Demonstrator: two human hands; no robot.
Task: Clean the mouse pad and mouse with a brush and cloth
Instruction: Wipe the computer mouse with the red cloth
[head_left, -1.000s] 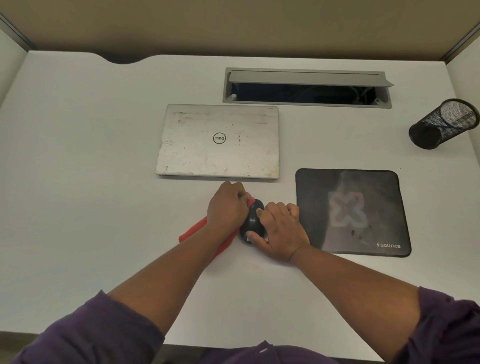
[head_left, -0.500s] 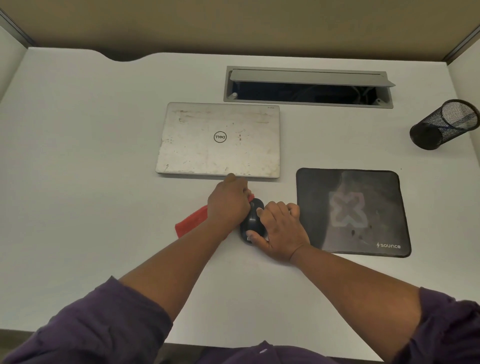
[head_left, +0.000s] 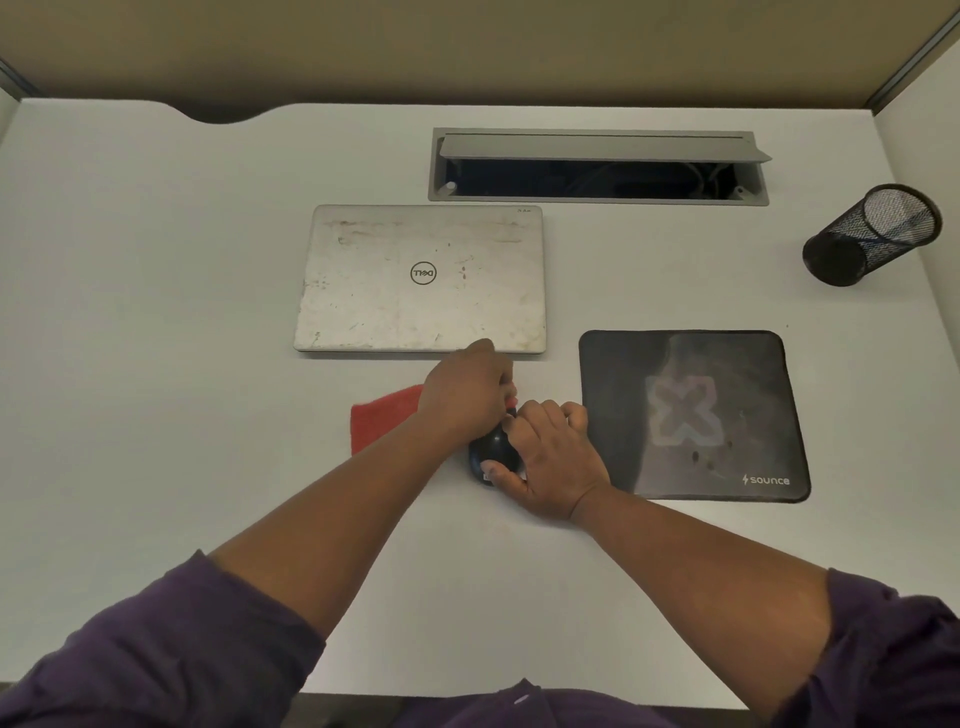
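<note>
Just below the centre of the frame, a small rounded black computer mouse (head_left: 493, 451) sits on the white desk (head_left: 156, 322), caught between both hands. The right hand (head_left: 553, 462) grasps it from the right side, thumb curled along its lower edge and fingers bent over its upper end. The left hand (head_left: 465, 397) lies over the mouse's upper left part, its fingers curled around a red cloth (head_left: 384, 415); a sliver of red shows between the two hands, and the rest of the cloth trails out to the left, flat on the desk.

To the right of the right hand, close beside it, lies one dark square mouse pad (head_left: 693, 415) with a faded X-shaped emblem and the word "source" beside a lightning mark in its lower right corner. A few small specks dot its surface.

Above the hands lies one closed silver laptop (head_left: 421, 280), scuffed, its round Dell logo upside down from this view. Farther up is one grey rectangular cable hatch (head_left: 597, 166) with its flap raised. One black wire-mesh pen cup (head_left: 872, 234) stands at the right edge. Both forearms emerge from purple sleeves (head_left: 156, 654).
</note>
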